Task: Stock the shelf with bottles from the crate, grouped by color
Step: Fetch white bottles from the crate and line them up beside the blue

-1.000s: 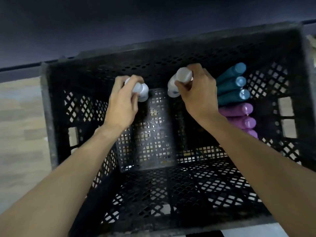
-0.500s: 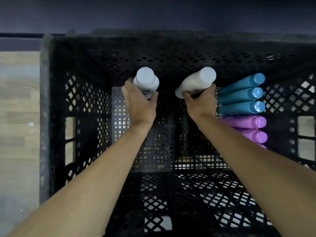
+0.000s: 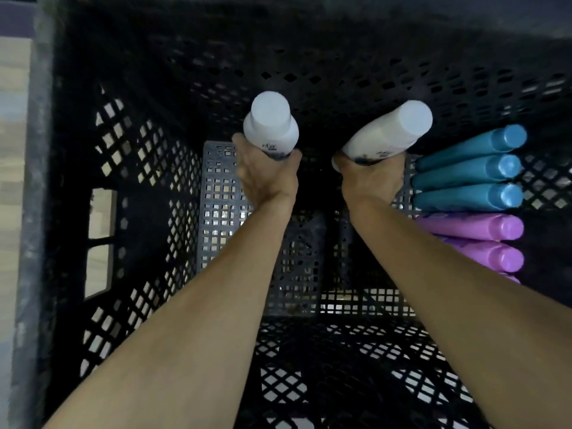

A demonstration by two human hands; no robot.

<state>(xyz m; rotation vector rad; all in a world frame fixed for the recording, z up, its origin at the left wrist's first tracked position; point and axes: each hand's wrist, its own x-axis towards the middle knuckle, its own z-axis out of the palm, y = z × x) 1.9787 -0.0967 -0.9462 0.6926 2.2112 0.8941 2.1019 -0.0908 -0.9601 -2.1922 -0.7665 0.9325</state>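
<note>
Nearest me, both of my forearms ran up from the bottom edge, down into the black lattice crate (image 3: 130, 187), whose near wall and floor showed pale light through the diamond holes. Beyond the wrists, my left hand (image 3: 263, 178) had its fingers curled round the lower body of the left white bottle (image 3: 270, 125), which stood close to upright with its flat cap facing me. My right hand (image 3: 370, 178) gripped the right white bottle (image 3: 390, 133) the same way, fingers wrapped about its base, but this bottle leaned to the right, its cap toward the crate's right side. The two white bottles were apart from each other, both inside the crate and in front of its dark far wall.

Just to the right of my right hand, against the right wall, three teal bottles (image 3: 470, 173) were packed side by side, touching, caps pointing right. Below them in the picture came the purple bottles (image 3: 476, 227), two plainly seen and the edge of a third behind my right forearm. I could not tell whether the white bottles' bases touched the crate floor. At the far left, outside the crate, lay a strip of pale wood-grain floor (image 3: 12, 119).
</note>
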